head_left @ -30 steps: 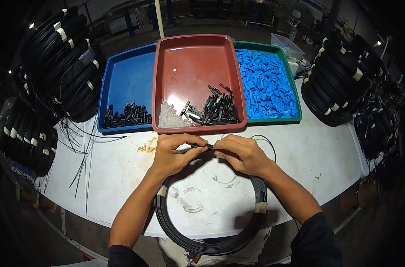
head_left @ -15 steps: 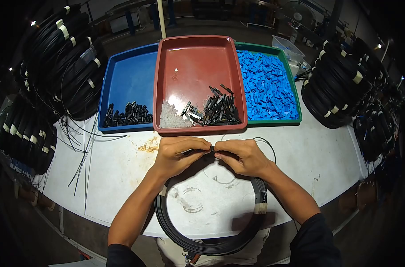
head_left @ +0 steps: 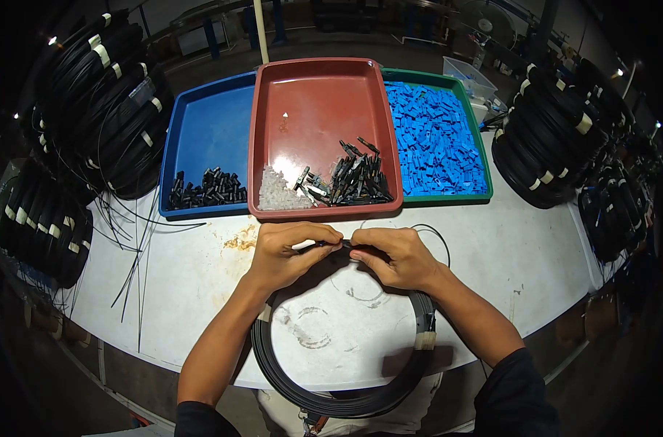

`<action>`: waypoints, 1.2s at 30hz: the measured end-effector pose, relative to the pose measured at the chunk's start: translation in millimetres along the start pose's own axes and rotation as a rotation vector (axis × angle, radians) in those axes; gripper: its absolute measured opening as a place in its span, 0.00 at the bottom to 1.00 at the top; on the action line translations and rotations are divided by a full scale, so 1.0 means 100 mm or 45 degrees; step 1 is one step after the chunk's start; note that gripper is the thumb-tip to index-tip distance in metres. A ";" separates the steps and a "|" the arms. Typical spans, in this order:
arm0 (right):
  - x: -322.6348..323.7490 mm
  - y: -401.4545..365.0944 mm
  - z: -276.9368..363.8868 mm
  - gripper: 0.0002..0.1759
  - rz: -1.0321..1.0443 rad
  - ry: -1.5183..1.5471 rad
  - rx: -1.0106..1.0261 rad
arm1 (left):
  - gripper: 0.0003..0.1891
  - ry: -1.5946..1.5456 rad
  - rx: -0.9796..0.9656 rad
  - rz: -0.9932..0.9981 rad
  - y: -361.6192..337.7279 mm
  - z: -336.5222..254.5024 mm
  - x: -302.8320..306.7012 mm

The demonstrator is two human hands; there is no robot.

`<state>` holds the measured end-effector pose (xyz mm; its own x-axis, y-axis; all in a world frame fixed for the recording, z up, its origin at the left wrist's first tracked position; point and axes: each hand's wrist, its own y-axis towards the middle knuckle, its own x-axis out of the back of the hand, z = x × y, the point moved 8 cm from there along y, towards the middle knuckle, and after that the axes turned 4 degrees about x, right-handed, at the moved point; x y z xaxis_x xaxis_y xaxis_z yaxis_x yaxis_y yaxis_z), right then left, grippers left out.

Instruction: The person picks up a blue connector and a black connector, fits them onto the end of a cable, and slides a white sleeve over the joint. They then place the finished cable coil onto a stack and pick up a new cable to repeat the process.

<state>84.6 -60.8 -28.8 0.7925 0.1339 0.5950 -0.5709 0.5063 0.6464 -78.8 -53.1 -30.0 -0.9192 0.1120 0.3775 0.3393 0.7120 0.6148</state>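
My left hand (head_left: 291,251) and my right hand (head_left: 397,255) meet at the fingertips over the white table. Both are closed in a pinch on a small black part (head_left: 345,245), mostly hidden by the fingers. A thin black cable (head_left: 445,244) arcs out behind my right hand. Below my hands lies a coil of black cable (head_left: 273,364), bound with pale tape (head_left: 425,340) at its right side. The coil overhangs the table's front edge.
Behind my hands stand a blue tray (head_left: 208,81) with small black parts, a red tray (head_left: 324,214) with clear bits and black connectors, and a green tray (head_left: 480,138) of blue plastic pieces. Stacked cable coils (head_left: 124,138) flank the left, more coils (head_left: 546,138) the right.
My left fingertips have shifted very slightly left, and a little more of the black part shows between the hands. The view has drifted slightly; the rest stays as it was.
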 end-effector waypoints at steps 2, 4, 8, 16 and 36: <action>-0.02 -0.01 -0.01 0.12 0.026 0.002 0.030 | 0.10 -0.007 0.003 0.000 -0.01 0.02 0.00; -0.02 0.00 0.00 0.13 0.048 0.001 0.062 | 0.10 -0.013 0.004 0.002 -0.01 0.04 0.00; -0.02 0.00 0.01 0.13 0.036 -0.016 0.078 | 0.10 -0.059 0.047 -0.029 -0.02 0.11 0.00; -0.01 -0.01 0.01 0.16 -0.011 -0.023 0.118 | 0.13 0.013 0.072 -0.134 -0.01 0.05 0.04; 0.14 0.00 -0.01 0.12 -0.230 -0.269 0.063 | 0.13 -0.554 0.341 -0.220 -0.06 0.43 0.09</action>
<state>95.9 -58.5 -20.7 0.8230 -0.1378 0.5511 -0.4385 0.4627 0.7705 -97.3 -26.6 -59.6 -0.9742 0.2142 -0.0704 0.1653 0.8910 0.4229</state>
